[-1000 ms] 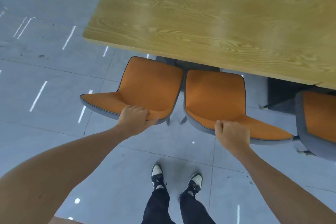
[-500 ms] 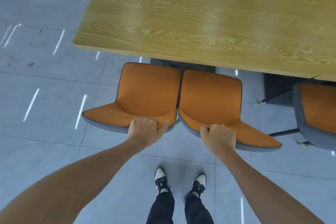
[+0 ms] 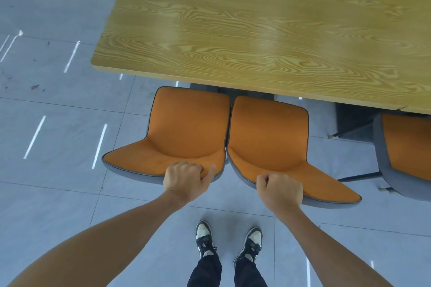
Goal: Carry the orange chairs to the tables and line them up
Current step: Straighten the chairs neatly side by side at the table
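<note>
Two orange chairs gripped side by side at the near edge of the wooden surface (image 3: 256, 30).

My left hand (image 3: 184, 180) has its fingers (image 3: 186, 166) curled over the backrest top of the left chair (image 3: 186, 128), thumb out along the rim; my right hand (image 3: 279, 190) is fisted on the backrest top of the right chair (image 3: 268, 133). The two seats touch along their inner sides (fronts tucked just under the surface). A third chair (image 3: 405, 151) stands at right, and more show along the far side.
</note>
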Demonstrator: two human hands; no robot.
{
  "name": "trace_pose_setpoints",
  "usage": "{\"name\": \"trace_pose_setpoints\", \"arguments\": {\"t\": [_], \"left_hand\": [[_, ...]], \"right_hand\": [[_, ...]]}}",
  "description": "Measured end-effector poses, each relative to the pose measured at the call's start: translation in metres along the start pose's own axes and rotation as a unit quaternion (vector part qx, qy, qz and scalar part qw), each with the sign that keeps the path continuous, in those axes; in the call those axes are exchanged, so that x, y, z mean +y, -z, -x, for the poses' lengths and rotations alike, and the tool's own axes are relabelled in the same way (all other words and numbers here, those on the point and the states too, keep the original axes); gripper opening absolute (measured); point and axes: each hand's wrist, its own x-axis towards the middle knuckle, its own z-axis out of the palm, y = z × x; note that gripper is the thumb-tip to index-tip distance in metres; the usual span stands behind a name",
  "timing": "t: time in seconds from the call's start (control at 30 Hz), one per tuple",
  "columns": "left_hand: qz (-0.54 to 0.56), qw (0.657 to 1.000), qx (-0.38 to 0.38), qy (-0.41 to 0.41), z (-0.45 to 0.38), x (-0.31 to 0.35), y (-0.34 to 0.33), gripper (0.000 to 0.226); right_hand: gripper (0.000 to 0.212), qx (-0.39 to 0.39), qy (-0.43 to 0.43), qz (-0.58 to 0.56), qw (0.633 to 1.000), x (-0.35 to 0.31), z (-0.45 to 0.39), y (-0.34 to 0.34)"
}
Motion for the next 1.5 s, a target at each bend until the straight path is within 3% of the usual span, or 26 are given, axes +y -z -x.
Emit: {"name": "trace_pose_setpoints", "arguments": {"t": [0.47, 0.83, 0.97, 1.2, 1.37, 1.5], "left_hand": [[0.004, 0.999, 0.003, -0.052, 0.007, -0.011, 0.0, 0.062], [0.024, 0.995, 0.078, -0.057, 0.001, -0.007, -0.011, 0.052], [0.021, 0.996, 0.075, -0.052, 0.006, -0.008, -0.011, 0.053], [0.0, 0.998, -0.05, 0.035, 0.005, 0.0, 0.009, 0.06], [0.052, 0.985, -0.076, 0.145, -0.003, 0.011, 0.019, 0.065], [0.044, 0.986, -0.078, 0.139, -0.005, 0.012, 0.02, 0.059]], "right_hand": [[0.043, -0.012, 0.035, -0.012, 0.999, 0.003, 0.005, 0.0], [0.042, 0.08, 0.061, -0.013, 0.995, 0.003, -0.003, -0.007], [0.045, 0.057, 0.047, -0.012, 0.997, 0.003, 0.003, -0.006], [0.04, 0.003, 0.006, -0.02, 1.0, 0.0, 0.008, -0.001], [0.027, -0.038, -0.073, -0.066, 0.994, -0.008, 0.003, 0.008], [0.039, -0.023, -0.117, -0.076, 0.99, -0.012, -0.002, 0.009]]}}
